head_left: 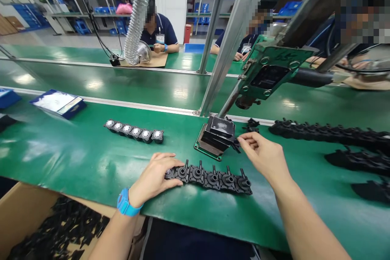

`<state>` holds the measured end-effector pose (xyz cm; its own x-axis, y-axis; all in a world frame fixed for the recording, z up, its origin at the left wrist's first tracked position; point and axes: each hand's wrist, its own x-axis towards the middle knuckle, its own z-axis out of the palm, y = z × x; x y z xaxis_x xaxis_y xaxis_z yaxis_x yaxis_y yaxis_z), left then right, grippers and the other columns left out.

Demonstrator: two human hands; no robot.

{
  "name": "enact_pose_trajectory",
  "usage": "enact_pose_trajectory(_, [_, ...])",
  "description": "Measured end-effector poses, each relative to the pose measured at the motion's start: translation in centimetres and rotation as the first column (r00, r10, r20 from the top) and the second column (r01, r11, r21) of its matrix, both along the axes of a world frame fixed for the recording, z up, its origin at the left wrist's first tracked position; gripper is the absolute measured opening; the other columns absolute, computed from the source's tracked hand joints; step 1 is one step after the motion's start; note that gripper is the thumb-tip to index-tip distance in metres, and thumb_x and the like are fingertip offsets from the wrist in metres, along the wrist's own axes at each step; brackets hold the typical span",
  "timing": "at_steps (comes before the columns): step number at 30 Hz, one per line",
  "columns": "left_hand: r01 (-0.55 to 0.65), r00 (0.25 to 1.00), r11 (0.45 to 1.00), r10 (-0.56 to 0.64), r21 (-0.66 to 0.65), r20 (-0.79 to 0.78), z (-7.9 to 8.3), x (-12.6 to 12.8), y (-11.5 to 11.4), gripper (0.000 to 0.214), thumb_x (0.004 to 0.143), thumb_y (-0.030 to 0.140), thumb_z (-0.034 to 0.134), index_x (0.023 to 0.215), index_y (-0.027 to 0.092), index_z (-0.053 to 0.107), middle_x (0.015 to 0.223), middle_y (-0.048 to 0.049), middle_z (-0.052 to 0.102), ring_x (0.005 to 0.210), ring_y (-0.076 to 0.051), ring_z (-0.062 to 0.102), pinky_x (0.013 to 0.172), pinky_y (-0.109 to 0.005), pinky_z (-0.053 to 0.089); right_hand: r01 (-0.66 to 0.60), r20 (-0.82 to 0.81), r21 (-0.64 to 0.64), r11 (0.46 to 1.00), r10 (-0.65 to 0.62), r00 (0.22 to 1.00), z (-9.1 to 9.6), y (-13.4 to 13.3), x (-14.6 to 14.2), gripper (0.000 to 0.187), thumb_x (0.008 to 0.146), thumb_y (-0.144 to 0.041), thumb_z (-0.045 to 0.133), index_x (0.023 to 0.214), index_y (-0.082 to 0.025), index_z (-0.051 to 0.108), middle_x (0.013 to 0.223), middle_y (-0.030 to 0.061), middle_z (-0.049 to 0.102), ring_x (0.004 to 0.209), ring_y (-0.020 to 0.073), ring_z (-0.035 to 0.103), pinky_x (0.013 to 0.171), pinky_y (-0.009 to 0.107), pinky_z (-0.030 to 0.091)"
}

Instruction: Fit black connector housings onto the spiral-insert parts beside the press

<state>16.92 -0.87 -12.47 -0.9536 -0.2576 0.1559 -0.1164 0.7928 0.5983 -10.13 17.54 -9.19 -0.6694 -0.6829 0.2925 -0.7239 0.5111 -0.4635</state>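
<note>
My left hand (157, 174), with a blue wristband, is closed around the left end of a row of black plastic pump housings (212, 178). Each housing has a round opening and an upright spout. My right hand (262, 154) pinches a small black plastic piece (236, 145) at the right side of a black block (219, 130). Fingers partly hide that piece, so its exact shape is unclear. The block sits on a metal base plate (201, 146), under a green machine head (265, 69) on a slanted arm.
Six black units with white rotors (134, 131) lie in a row at left, near a blue box (57, 103). More black parts (329, 134) line the right side. A carton (27, 211) of black pieces stands below. Co-workers (160, 32) sit beyond the aluminium frame (225, 44).
</note>
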Motion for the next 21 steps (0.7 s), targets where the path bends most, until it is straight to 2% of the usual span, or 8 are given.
enact_pose_trajectory(3, [-0.037,0.999,0.999,0.037,0.014,-0.029,-0.1,0.6,0.0,0.068,0.076,0.05,0.078,0.135,0.029,0.053,0.134,-0.0079,0.062,0.131,-0.032,0.049,0.11,-0.052,0.036,0.029,-0.006,0.069,0.997,-0.029,1.0,-2.7,0.3,-3.8,0.036,0.084,-0.049,0.056,0.084,-0.016,0.071,0.073,0.0067,0.067,0.057,0.0151,0.057,0.056,0.028,0.041])
enact_pose_trajectory(7, [-0.112,0.993,0.986,0.117,0.123,-0.035,-0.6,2.2,-0.3,0.081,0.077,0.048,0.077,0.147,0.032,0.038,0.138,-0.0081,0.058,0.126,-0.029,0.054,0.107,-0.049,0.042,0.007,0.007,0.079,0.997,-0.007,1.0,-4.3,0.9,-4.4,0.042,0.085,-0.054,0.052,0.082,-0.018,0.072,0.08,0.0077,0.069,0.066,0.0185,0.062,0.062,0.03,0.044])
enact_pose_trajectory(10, [-0.138,0.989,0.962,0.146,0.234,-0.016,-0.9,3.1,-0.7,0.078,0.081,0.043,0.075,0.148,0.031,0.036,0.131,-0.007,0.063,0.119,-0.027,0.059,0.105,-0.047,0.045,0.032,-0.009,0.01,0.999,-0.032,0.999,-2.3,2.3,-2.0,0.049,0.088,-0.06,0.048,0.097,-0.019,0.073,0.086,0.0082,0.07,0.065,0.0178,0.061,0.064,0.031,0.046])
enact_pose_trajectory(13, [-0.156,0.987,0.935,0.163,0.319,0.004,-1.1,3.2,-0.9,0.077,0.084,0.038,0.073,0.149,0.03,0.033,0.128,-0.0067,0.065,0.113,-0.025,0.063,0.102,-0.044,0.048,0.111,-0.081,-0.227,0.968,-0.132,0.988,1.3,2.7,2.7,0.047,0.086,-0.059,0.058,0.113,-0.022,0.067,0.095,0.007,0.071,0.06,0.0151,0.059,0.063,0.031,0.048])
enact_pose_trajectory(14, [-0.159,0.986,0.929,0.167,0.335,0.004,-1.1,3.2,-1.0,0.078,0.084,0.037,0.073,0.15,0.03,0.031,0.126,-0.0065,0.066,0.112,-0.024,0.064,0.101,-0.043,0.049,0.053,-0.114,-0.296,0.954,-0.091,0.989,2.4,2.4,4.6,0.038,0.086,-0.054,0.062,0.108,-0.024,0.068,0.096,0.0056,0.071,0.06,0.0147,0.06,0.065,0.031,0.049])
enact_pose_trajectory(17, [-0.148,0.986,0.918,0.166,0.367,-0.018,-1.2,2.9,-1.0,0.086,0.082,0.034,0.075,0.152,0.028,0.026,0.122,-0.0058,0.068,0.113,-0.023,0.064,0.103,-0.042,0.047,-0.393,-0.207,-0.332,0.858,0.34,0.917,3.9,-0.1,9.9,0.014,0.089,-0.032,0.065,0.1,-0.025,0.068,0.095,0.0016,0.072,0.079,0.0157,0.067,0.08,0.031,0.052])
enact_pose_trajectory(19, [-0.132,0.987,0.911,0.158,0.391,-0.035,-1.2,2.8,-1.0,0.089,0.081,0.032,0.075,0.152,0.027,0.024,0.119,-0.005,0.069,0.111,-0.022,0.065,0.105,-0.042,0.045,-0.589,-0.232,-0.31,0.746,0.541,0.808,3.5,-2.4,12.4,0.011,0.09,-0.022,0.063,0.1,-0.023,0.067,0.093,0.0,0.073,0.083,0.0136,0.068,0.083,0.03,0.052])
enact_pose_trajectory(21, [-0.123,0.987,0.905,0.155,0.408,-0.047,-1.4,2.8,-1.1,0.09,0.079,0.03,0.076,0.152,0.027,0.023,0.117,-0.0041,0.069,0.11,-0.022,0.065,0.105,-0.041,0.045,-0.66,-0.222,-0.286,0.695,0.622,0.751,2.3,-4.4,13.7,0.011,0.092,-0.017,0.059,0.1,-0.02,0.066,0.094,0.0003,0.073,0.082,0.0122,0.067,0.082,0.029,0.051])
